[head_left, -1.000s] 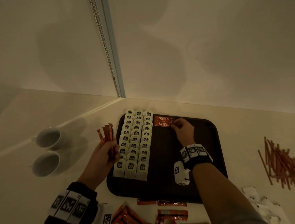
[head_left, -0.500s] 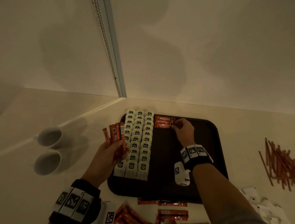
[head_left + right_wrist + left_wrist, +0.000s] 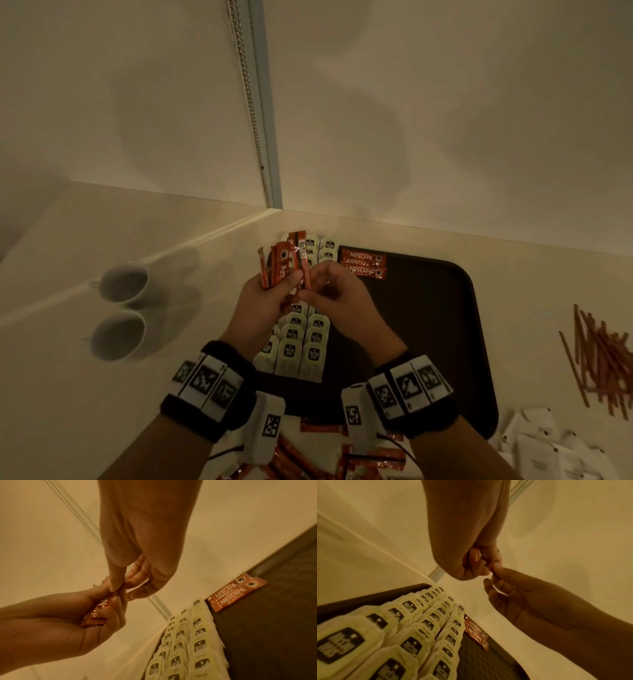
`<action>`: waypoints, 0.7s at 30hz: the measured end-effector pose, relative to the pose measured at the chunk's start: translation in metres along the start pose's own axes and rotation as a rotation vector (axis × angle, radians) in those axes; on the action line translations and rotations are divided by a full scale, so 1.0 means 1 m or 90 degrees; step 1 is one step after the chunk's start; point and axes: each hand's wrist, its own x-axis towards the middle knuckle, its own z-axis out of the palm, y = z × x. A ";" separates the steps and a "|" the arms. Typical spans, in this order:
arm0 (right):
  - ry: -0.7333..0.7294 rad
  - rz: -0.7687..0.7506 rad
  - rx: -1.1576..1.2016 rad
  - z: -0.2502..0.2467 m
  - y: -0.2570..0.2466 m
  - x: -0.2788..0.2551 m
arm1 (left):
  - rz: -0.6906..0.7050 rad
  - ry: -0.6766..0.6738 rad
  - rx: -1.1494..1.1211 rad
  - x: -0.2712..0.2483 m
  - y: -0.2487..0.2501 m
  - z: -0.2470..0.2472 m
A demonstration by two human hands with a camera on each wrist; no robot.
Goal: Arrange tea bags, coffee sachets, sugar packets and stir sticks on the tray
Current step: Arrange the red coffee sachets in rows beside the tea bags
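Observation:
My left hand point(image 3: 286, 286) grips a fanned bundle of orange coffee sachets point(image 3: 279, 265) above the tea bags point(image 3: 303, 346), which fill three rows on the left of the dark tray point(image 3: 445, 342). My right hand point(image 3: 317, 287) meets it and pinches the lower end of one sachet point(image 3: 303, 263) in the bundle between thumb and fingertip. In the right wrist view the bundle point(image 3: 101, 609) lies in the left palm. Three sachets point(image 3: 364, 263) lie flat at the tray's far edge, beside the tea bags.
Two white cups point(image 3: 120, 308) stand left of the tray. A heap of stir sticks point(image 3: 603, 356) lies at the right, with white sugar packets point(image 3: 555, 448) in front of it. Loose sachets point(image 3: 301, 459) lie near the tray's front edge. A wall stands close behind.
My right hand left the laid sachets at the tray's far edge and came back to the left hand. The left hand moved right over the tea bags with its bundle.

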 end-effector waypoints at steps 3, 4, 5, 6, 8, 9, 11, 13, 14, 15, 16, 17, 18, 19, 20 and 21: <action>0.058 -0.085 -0.126 -0.004 -0.002 -0.001 | -0.036 0.044 -0.106 -0.003 0.001 -0.003; 0.075 -0.114 -0.186 -0.008 -0.002 -0.001 | -0.059 0.053 -0.169 -0.003 0.002 -0.006; 0.089 -0.144 -0.245 -0.012 -0.003 -0.001 | -0.083 0.050 -0.225 -0.004 0.005 -0.008; 0.105 -0.172 -0.299 -0.017 -0.002 0.000 | -0.097 0.037 -0.258 -0.004 0.007 -0.010; 0.128 -0.223 -0.375 -0.023 -0.003 0.001 | -0.092 -0.018 -0.250 -0.006 0.009 -0.013; 0.129 -0.243 -0.394 -0.025 -0.004 0.000 | -0.080 -0.040 -0.227 -0.007 0.010 -0.012; 0.094 -0.256 -0.380 -0.027 -0.008 -0.001 | -0.040 -0.055 -0.184 -0.006 0.006 -0.012; 0.016 -0.187 -0.294 -0.029 -0.013 -0.004 | -0.005 -0.048 -0.165 -0.006 0.003 -0.012; -0.010 -0.137 -0.235 -0.030 -0.016 -0.006 | 0.009 -0.049 -0.160 -0.006 0.002 -0.012; -0.008 -0.107 -0.189 -0.031 -0.018 -0.006 | 0.019 -0.050 -0.159 -0.006 0.002 -0.011; 0.012 -0.101 -0.169 -0.031 -0.018 -0.006 | 0.026 -0.053 -0.158 -0.006 0.001 -0.010; 0.037 -0.113 -0.171 -0.030 -0.020 -0.006 | 0.029 -0.057 -0.165 -0.006 0.002 -0.009; 0.054 -0.131 -0.178 -0.029 -0.021 -0.005 | 0.029 -0.061 -0.176 -0.007 0.001 -0.008; 0.061 -0.147 -0.178 -0.029 -0.022 -0.005 | 0.025 -0.060 -0.187 -0.007 0.002 -0.006; 0.063 -0.160 -0.173 -0.028 -0.024 -0.006 | 0.022 -0.057 -0.193 -0.007 0.002 -0.006; 0.065 -0.168 -0.168 -0.028 -0.027 -0.006 | 0.016 -0.053 -0.200 -0.008 0.002 -0.004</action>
